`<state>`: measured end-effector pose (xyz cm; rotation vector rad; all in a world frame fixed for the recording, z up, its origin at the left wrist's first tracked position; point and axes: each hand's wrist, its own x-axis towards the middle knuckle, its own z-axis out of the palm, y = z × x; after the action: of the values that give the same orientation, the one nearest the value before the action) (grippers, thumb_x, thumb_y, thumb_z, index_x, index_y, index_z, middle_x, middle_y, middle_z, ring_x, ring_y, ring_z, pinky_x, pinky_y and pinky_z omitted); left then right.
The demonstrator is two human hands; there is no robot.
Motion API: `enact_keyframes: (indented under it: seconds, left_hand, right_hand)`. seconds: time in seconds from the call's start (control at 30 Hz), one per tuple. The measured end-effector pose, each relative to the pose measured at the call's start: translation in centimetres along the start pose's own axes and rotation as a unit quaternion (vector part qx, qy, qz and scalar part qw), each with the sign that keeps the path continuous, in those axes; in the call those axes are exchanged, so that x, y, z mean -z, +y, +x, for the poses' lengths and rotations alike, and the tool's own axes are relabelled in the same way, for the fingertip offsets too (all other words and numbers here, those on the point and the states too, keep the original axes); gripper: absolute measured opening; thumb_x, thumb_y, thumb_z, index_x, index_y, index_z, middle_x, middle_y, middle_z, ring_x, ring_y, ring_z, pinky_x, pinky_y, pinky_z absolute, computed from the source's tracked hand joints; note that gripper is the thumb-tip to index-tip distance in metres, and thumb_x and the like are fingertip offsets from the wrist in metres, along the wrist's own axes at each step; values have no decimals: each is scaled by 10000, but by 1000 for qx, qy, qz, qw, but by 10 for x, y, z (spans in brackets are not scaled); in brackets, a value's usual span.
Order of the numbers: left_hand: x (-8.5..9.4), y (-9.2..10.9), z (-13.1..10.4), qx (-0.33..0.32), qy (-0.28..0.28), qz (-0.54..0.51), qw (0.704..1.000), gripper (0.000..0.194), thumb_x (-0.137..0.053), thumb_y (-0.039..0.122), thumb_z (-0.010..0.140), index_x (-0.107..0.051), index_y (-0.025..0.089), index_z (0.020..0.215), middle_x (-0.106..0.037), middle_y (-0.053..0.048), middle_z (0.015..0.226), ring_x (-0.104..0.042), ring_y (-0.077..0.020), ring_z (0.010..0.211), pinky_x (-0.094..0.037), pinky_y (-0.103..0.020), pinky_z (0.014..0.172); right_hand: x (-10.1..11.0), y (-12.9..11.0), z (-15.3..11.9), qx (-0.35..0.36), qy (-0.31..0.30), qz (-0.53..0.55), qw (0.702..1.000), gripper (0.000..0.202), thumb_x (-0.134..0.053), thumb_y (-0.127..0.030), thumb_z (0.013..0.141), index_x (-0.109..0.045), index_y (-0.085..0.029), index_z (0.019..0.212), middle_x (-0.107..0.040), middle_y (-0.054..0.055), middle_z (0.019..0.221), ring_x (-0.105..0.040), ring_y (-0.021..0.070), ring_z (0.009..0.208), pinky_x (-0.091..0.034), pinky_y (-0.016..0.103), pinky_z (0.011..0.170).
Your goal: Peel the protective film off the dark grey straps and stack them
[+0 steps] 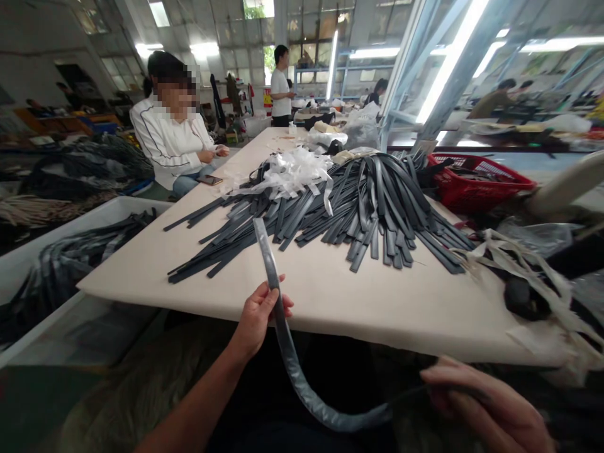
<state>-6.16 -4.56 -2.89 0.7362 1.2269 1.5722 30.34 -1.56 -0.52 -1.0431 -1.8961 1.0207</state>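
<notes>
A long dark grey strip (289, 352) with a shiny face hangs in a curve between my two hands. Near its upper end, my left hand (262, 308) pinches it between thumb and fingers at the table's front edge. The strip's free tip stands up above the tabletop. At the lower right my right hand (486, 402), somewhat blurred, is closed on the other end of the strip. Beyond my hands, a big heap of similar grey strips (377, 207) lies fanned across the table (226, 292). A pile of white film scraps (297, 173) rests on the heap.
A white bin (47, 327) with dark strips stands at left. A co-worker in a white jacket (172, 135) sits at the table's left side, near a phone (210, 180). A red basket (476, 179) and pale tangled straps (523, 264) are at right.
</notes>
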Motion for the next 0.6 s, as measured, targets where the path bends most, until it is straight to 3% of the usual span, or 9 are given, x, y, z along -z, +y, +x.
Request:
enact_keyframes:
  seconds: [0.07, 0.17, 0.27, 0.3, 0.37, 0.4, 0.47, 0.53, 0.6]
  left_hand:
    - [5, -4, -7, 21, -31, 29, 999, 551, -652, 480, 858, -572, 164, 1303, -709, -32, 767, -631, -133, 618, -484, -243, 610]
    - [8, -6, -16, 48, -71, 59, 995, 539, -626, 493, 875, -573, 169, 1302, -708, -40, 786, -619, -130, 629, -457, -236, 605]
    - [6, -8, -24, 67, -102, 74, 990, 530, -617, 519, 873, -591, 186, 1283, -708, -36, 786, -616, -134, 635, -455, -242, 615]
    - [4, -8, -27, 71, -114, 80, 988, 523, -617, 529, 869, -605, 189, 1267, -708, -33, 779, -616, -138, 631, -455, -246, 612]
    - [2, -9, -32, 72, -134, 100, 983, 472, -621, 540, 861, -669, 179, 1161, -706, -35, 753, -616, -150, 624, -455, -253, 599]
    - [2, -8, -33, 70, -140, 111, 981, 444, -631, 539, 854, -698, 171, 1093, -710, -41, 751, -621, -159, 628, -457, -258, 593]
    - [7, -6, -33, 61, -136, 111, 983, 424, -649, 535, 843, -720, 162, 1032, -737, -69, 817, -657, -192, 690, -490, -282, 637]
    - [15, 0, -28, 34, -89, 68, 993, 481, -641, 563, 839, -705, 172, 1111, -757, -103, 979, -696, -232, 827, -527, -316, 740]
    - [23, 9, -18, -7, -19, 17, 1000, 583, -635, 600, 827, -653, 184, 1236, -733, -129, 1135, -697, -255, 961, -536, -333, 819]
  right_hand:
    - [-9, -22, 42, 41, -52, -1, 998, 245, -648, -454, 882, -795, -262, 922, -738, 82, 940, -705, 230, 848, -585, 300, 766]
    - [-35, -42, 97, 28, -137, 78, 987, 288, -596, -465, 928, -782, -246, 948, -621, 90, 1349, -572, 283, 1239, -449, 417, 1064]
    - [-76, -46, 129, -4, -210, 167, 963, 328, -603, -499, 923, -765, -223, 995, -507, 85, 1482, -448, 296, 1369, -301, 477, 1165]
    - [-93, -46, 134, -8, -230, 193, 954, 343, -616, -510, 912, -761, -214, 1004, -527, 88, 1463, -451, 290, 1365, -294, 471, 1167]
    - [-125, -44, 136, -24, -261, 247, 933, 393, -619, -538, 901, -749, -185, 1014, -640, 104, 1309, -585, 263, 1208, -405, 438, 1083]
    - [-139, -44, 134, -40, -267, 275, 923, 429, -601, -556, 905, -740, -167, 1020, -699, 104, 1162, -659, 232, 1037, -493, 403, 972]
    - [-159, -45, 127, -62, -254, 316, 912, 476, -549, -574, 929, -720, -138, 1016, -712, 68, 875, -651, 161, 721, -548, 309, 718]
    - [-166, -49, 121, -33, -232, 315, 920, 465, -494, -548, 967, -706, -135, 981, -675, 45, 786, -598, 135, 649, -513, 266, 635]
    - [-165, -55, 116, 41, -230, 247, 940, 428, -448, -490, 1003, -697, -151, 923, -658, 42, 808, -590, 144, 720, -496, 267, 686]
